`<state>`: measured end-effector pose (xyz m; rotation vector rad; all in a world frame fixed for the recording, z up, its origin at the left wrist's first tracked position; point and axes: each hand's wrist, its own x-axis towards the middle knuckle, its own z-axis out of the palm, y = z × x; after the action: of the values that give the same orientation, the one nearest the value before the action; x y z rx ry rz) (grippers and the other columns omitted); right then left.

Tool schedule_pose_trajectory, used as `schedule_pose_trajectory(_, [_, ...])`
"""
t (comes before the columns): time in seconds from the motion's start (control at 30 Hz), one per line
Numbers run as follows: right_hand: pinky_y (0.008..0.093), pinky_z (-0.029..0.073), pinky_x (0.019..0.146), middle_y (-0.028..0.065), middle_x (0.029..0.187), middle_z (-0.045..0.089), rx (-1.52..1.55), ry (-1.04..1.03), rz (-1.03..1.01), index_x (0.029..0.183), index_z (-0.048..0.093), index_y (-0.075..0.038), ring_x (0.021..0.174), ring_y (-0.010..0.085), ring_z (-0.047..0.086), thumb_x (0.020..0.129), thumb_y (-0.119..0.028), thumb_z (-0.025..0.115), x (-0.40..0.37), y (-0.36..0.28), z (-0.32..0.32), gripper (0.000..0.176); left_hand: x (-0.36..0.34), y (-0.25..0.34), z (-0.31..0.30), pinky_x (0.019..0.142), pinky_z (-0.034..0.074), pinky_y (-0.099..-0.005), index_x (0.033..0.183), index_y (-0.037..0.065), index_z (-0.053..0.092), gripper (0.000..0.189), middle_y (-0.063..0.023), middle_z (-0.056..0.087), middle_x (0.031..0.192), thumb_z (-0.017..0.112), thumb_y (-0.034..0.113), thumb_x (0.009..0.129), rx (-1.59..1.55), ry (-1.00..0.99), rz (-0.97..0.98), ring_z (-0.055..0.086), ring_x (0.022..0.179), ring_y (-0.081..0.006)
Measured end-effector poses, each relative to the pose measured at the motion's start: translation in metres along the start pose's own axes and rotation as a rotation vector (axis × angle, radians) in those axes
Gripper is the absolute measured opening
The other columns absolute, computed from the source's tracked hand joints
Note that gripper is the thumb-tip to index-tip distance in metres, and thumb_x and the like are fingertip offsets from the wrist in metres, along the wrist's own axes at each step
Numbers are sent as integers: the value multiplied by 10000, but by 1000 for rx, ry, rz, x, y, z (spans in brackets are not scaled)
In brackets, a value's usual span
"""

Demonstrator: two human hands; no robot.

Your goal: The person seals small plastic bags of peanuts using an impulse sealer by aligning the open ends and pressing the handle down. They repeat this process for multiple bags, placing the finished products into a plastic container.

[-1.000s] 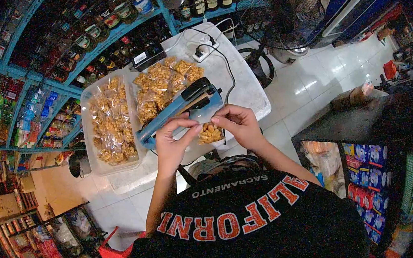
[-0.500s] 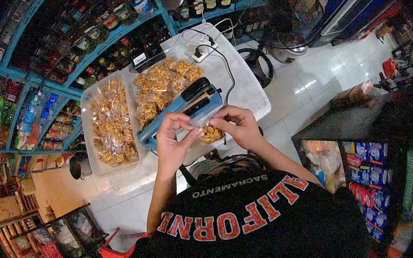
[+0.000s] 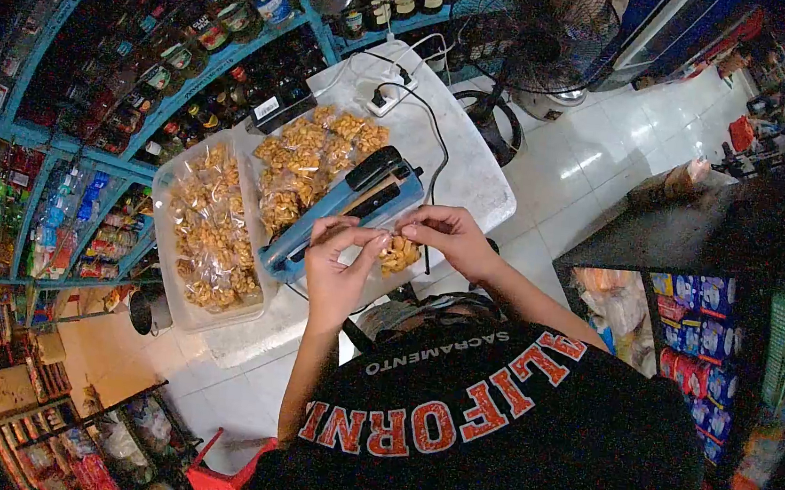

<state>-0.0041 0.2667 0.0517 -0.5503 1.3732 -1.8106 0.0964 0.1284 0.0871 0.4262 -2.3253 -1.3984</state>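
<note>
A small clear bag of brown nuts [image 3: 399,257] hangs from my fingers near the table's front edge. My left hand [image 3: 344,255] pinches the top of this bag at its left side. On the other side, my right hand [image 3: 441,235] pinches the same top edge, fingertips close to the left ones. Just beyond both hands lies a blue sealing device [image 3: 303,236] with a black handle, set diagonally on the white table [image 3: 480,173]. Filled bags of nuts [image 3: 301,165] are piled behind it. More filled bags [image 3: 214,237] lie in a translucent plastic tub [image 3: 258,312] at the left.
A power strip [image 3: 383,102] with black and white cords sits at the table's back. Blue shelves [image 3: 71,153] of bottles stand at the left, a black fan [image 3: 536,32] beyond the table. A red chair [image 3: 223,484] is at the lower left.
Both hands have shifted slightly, with the fingertips closer together over the bag's top. The left fingers have moved a little to the right. The bag is still held between the hands.
</note>
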Motion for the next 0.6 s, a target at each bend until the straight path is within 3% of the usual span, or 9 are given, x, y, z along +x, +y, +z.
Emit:
schedule_pose_trajectory(0.27, [213, 405, 668, 6, 769, 581, 25, 70, 64, 824, 611, -22, 722, 70, 512, 784, -172, 585, 10, 27, -3, 158, 1, -7, -10, 778, 367, -294, 741, 85, 648, 90, -35, 607, 737, 675, 99, 656, 153, 52, 72, 477, 853, -194])
schedule_pose_trajectory(0.33, [215, 408, 642, -1, 739, 570, 35, 113, 109, 804, 611, -22, 697, 68, 507, 776, -183, 594, 16, 39, -9, 164, 11, -16, -24, 770, 379, -282, 756, 66, 642, 96, -38, 609, 743, 665, 120, 681, 61, 264, 36, 507, 818, -172])
schedule_pose_trajectory(0.4, [212, 412, 646, -8, 731, 569, -8, 143, 144, 809, 604, -36, 701, 65, 513, 777, -189, 592, 21, 47, -15, 157, 31, -32, -43, 749, 394, -268, 784, 46, 636, 123, -46, 616, 777, 651, 139, 706, -11, 350, -21, 535, 785, -141])
schedule_pose_trajectory(0.5, [210, 411, 630, -18, 712, 560, -56, 221, 220, 801, 596, -48, 688, 58, 511, 773, -198, 597, 35, 70, -25, 153, 71, -71, -63, 741, 399, -251, 824, 26, 630, 153, -62, 621, 813, 639, 140, 722, -62, 328, -80, 550, 759, -123])
schedule_pose_trajectory(0.53, [210, 406, 611, -22, 700, 553, -64, 271, 255, 789, 595, -47, 671, 54, 503, 768, -200, 603, 42, 83, -29, 155, 81, -74, -64, 737, 404, -248, 831, 23, 632, 158, -66, 622, 819, 637, 138, 723, -36, 198, -147, 551, 757, -119])
schedule_pose_trajectory(0.57, [206, 393, 589, -20, 694, 547, -123, 270, 130, 767, 591, -41, 647, 54, 490, 761, -203, 610, 50, 95, -32, 163, 92, -77, -65, 733, 409, -244, 838, 19, 634, 164, -69, 624, 824, 635, 136, 723, -11, 66, -212, 553, 755, -115])
schedule_pose_trajectory(0.6, [206, 393, 589, -20, 694, 547, -123, 273, 134, 767, 591, -41, 647, 54, 490, 761, -203, 610, 54, 100, -31, 163, 103, -86, -65, 733, 409, -244, 838, 19, 634, 164, -69, 624, 824, 635, 136, 723, -13, 62, -215, 553, 755, -115])
